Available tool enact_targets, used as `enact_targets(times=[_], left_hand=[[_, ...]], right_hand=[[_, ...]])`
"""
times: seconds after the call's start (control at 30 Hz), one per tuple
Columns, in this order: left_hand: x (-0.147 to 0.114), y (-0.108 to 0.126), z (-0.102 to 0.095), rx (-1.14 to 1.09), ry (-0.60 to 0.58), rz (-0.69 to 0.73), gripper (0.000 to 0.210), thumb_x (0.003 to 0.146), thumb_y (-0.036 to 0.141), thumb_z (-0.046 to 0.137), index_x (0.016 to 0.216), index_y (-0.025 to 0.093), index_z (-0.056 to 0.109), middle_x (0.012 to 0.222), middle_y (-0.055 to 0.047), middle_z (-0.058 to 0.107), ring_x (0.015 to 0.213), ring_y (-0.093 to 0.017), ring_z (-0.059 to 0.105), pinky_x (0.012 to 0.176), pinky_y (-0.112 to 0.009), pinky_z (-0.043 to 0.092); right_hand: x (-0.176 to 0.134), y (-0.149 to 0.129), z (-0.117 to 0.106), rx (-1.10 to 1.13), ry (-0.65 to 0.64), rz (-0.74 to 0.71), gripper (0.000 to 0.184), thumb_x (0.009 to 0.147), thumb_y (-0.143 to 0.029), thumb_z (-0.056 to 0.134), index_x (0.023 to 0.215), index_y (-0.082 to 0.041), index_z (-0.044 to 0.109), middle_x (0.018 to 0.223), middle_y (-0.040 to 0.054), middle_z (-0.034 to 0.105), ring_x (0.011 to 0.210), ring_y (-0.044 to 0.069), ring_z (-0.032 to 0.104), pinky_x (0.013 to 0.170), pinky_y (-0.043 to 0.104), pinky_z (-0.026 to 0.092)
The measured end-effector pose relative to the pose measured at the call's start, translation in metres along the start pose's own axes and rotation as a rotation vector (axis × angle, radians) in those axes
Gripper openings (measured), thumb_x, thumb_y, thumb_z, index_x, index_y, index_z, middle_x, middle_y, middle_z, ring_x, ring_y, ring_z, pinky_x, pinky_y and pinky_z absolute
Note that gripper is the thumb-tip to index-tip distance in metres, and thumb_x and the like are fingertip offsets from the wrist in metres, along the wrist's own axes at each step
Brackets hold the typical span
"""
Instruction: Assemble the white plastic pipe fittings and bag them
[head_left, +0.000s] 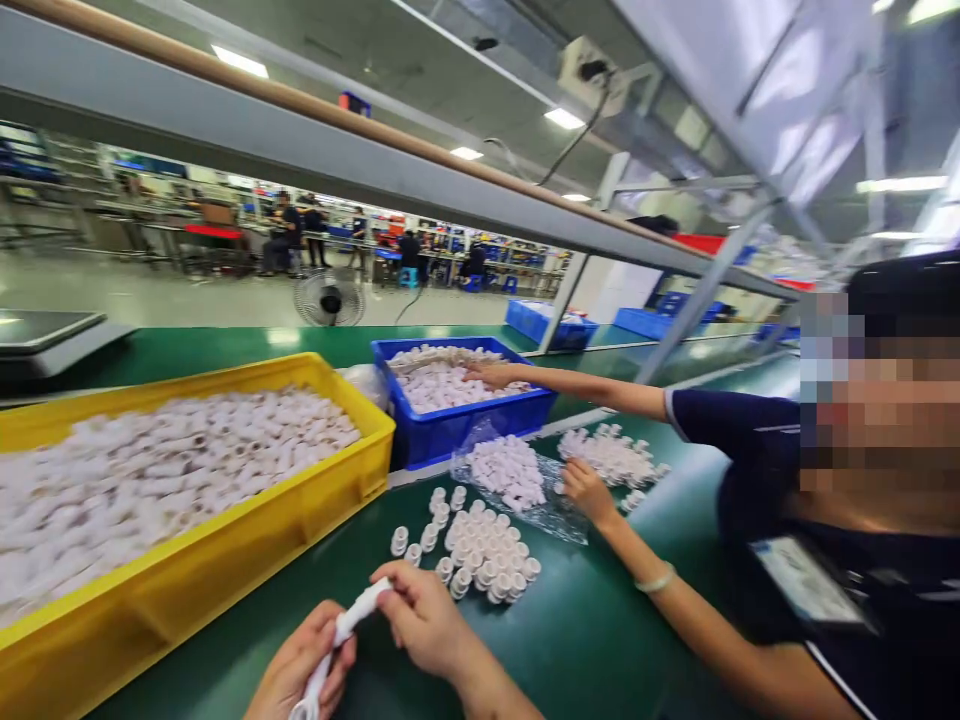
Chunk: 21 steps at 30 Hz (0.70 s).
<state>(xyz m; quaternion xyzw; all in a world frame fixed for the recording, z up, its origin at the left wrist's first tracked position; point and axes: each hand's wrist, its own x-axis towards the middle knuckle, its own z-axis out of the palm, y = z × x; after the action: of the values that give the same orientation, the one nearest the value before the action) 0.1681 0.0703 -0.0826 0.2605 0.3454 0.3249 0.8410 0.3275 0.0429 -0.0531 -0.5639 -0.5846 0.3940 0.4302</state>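
Low in the head view, my left hand (311,655) is wrapped round a long white plastic rod (322,672) with a ring-shaped lower end. The fingers of my right hand (427,615) close on a white plastic fitting (367,600) at the rod's upper end; whether the two are separate parts I cannot tell. Just beyond my right hand, a cluster of short white ring-shaped fittings (487,550) stands on the green table (300,590). Several more stand loosely to the left of the cluster.
A yellow crate (225,580) full of white fittings stands at left, a blue crate (457,415) behind. A co-worker at right reaches one hand (495,374) into the blue crate; the other hand (589,490) is by a plastic bag (555,510) of white parts. A metal frame (375,150) crosses overhead.
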Motion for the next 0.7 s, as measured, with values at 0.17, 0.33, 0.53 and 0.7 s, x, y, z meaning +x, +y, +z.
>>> enact_targets(times=[0.17, 0.33, 0.53, 0.7], left_hand=[[0.008, -0.002, -0.002, -0.058, -0.132, 0.071, 0.02, 0.073, 0.034, 0.059, 0.069, 0.018, 0.048, 0.05, 0.005, 0.051, 0.03, -0.001, 0.025, 0.028, -0.014, 0.018], [0.01, -0.005, -0.004, -0.048, -0.154, 0.1, 0.019, 0.074, 0.033, 0.058, 0.07, 0.019, 0.045, 0.05, 0.004, 0.052, 0.03, -0.002, 0.026, 0.029, -0.014, 0.02], [0.012, -0.014, -0.006, -0.025, -0.144, 0.162, 0.02, 0.076, 0.034, 0.055, 0.069, 0.02, 0.043, 0.052, 0.002, 0.056, 0.031, -0.002, 0.028, 0.029, -0.014, 0.021], [0.01, -0.013, -0.001, -0.021, -0.129, 0.144, 0.019, 0.078, 0.035, 0.051, 0.07, 0.018, 0.048, 0.051, 0.003, 0.053, 0.029, -0.002, 0.027, 0.028, -0.015, 0.02]], right_hand=[[0.002, -0.005, -0.006, -0.123, 0.002, -0.094, 0.018, 0.082, -0.026, 0.045, 0.094, -0.019, 0.057, 0.067, -0.0019, 0.052, 0.059, 0.01, 0.047, 0.055, 0.02, 0.037], [0.004, -0.008, -0.004, -0.172, -0.033, -0.095, 0.015, 0.081, -0.023, 0.046, 0.089, -0.019, 0.058, 0.066, -0.0019, 0.054, 0.058, 0.01, 0.048, 0.054, 0.02, 0.036], [0.003, -0.023, -0.001, -0.318, -0.085, -0.163, 0.014, 0.08, -0.016, 0.046, 0.078, -0.02, 0.059, 0.067, -0.0022, 0.059, 0.063, 0.012, 0.052, 0.058, 0.021, 0.036], [0.002, -0.024, -0.001, -0.335, -0.075, -0.206, 0.015, 0.083, -0.022, 0.044, 0.08, -0.021, 0.059, 0.068, -0.0014, 0.059, 0.061, 0.012, 0.053, 0.057, 0.021, 0.038]])
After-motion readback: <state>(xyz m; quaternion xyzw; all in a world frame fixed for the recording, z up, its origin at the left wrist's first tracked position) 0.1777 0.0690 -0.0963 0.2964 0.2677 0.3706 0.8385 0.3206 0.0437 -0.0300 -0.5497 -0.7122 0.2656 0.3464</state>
